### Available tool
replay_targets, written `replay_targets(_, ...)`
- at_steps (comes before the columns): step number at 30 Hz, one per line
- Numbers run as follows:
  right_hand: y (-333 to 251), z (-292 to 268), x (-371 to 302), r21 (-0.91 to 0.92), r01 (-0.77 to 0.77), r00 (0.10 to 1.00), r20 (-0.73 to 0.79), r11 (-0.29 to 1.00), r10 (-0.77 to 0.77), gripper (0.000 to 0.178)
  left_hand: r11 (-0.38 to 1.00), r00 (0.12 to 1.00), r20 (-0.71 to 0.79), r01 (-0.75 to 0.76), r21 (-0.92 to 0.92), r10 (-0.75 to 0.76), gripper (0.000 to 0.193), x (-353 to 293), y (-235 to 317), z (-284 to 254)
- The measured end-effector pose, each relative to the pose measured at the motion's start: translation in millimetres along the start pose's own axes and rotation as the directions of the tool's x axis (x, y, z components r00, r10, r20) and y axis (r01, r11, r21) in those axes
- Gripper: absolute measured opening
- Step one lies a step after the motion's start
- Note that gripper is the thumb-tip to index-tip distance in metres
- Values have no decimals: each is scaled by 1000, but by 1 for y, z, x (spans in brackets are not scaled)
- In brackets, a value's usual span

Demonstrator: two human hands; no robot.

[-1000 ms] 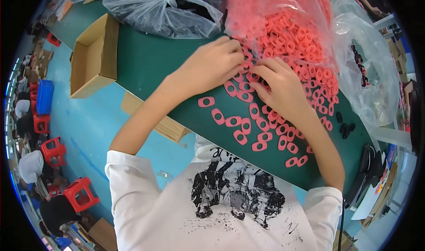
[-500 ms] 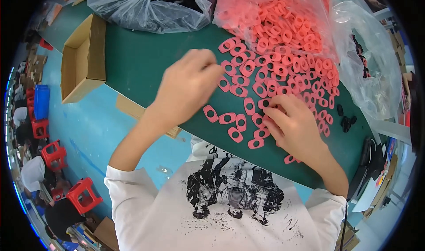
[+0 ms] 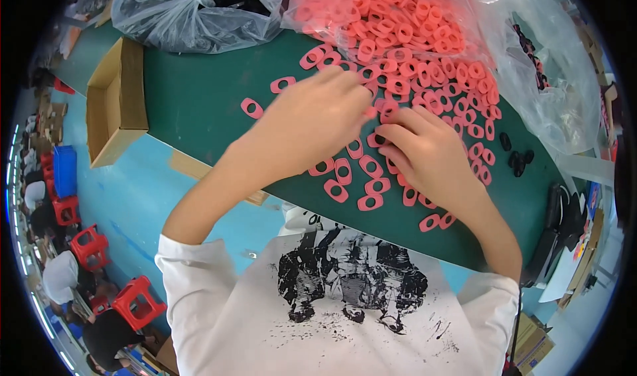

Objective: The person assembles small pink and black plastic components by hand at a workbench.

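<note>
Many flat pink oval rings (image 3: pixel 372 186), each with one hole, lie loose on a dark green tabletop (image 3: pixel 199 84). My left hand (image 3: pixel 325 114) hovers over them, its fingers curled and slightly blurred. A pink ring (image 3: pixel 369 113) shows at its fingertips. Close on its right is my right hand (image 3: pixel 424 144), thumb and fingers drawn together low over the rings. What its fingertips hold, if anything, is hidden. Two rings (image 3: pixel 283 84) lie apart on the left of the left hand. Behind both hands, a clear plastic bag (image 3: pixel 318 4) spills more rings.
An open cardboard box (image 3: pixel 116 104) stands at the table's left edge. A tied clear bag (image 3: pixel 199 18) sits at the back left, another clear bag (image 3: pixel 564 77) at the right. Small black pieces (image 3: pixel 519 160) lie right of the rings. Red stools (image 3: pixel 139 303) and people are on the left.
My left hand has moved right, close to my right hand, uncovering two rings on the left. My right hand stays among the rings. The view has shifted slightly.
</note>
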State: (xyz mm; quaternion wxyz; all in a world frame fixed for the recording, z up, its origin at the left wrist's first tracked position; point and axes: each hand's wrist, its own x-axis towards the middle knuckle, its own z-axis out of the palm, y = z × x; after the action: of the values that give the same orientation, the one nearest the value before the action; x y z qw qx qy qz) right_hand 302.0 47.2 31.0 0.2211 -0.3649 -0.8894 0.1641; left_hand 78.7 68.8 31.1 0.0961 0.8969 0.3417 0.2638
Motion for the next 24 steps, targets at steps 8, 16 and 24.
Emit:
replay_targets(8, 5, 14, 4, -161, 155, 987, -12, 975, -159, 23, 986, 985, 47, 167, 8, -168, 12, -48, 5, -17)
replay_targets(16, 10, 8, 1, -90, 81, 990, -107, 993, -90, 18, 979, 990, 11, 137, 154, -140, 17, -57, 2, -5)
replay_targets(24, -24, 0, -22, -198, -46, 984, 161, 979, 79, 21, 984, 991, -49, 133, 118, -128, 18, -49, 5, -9)
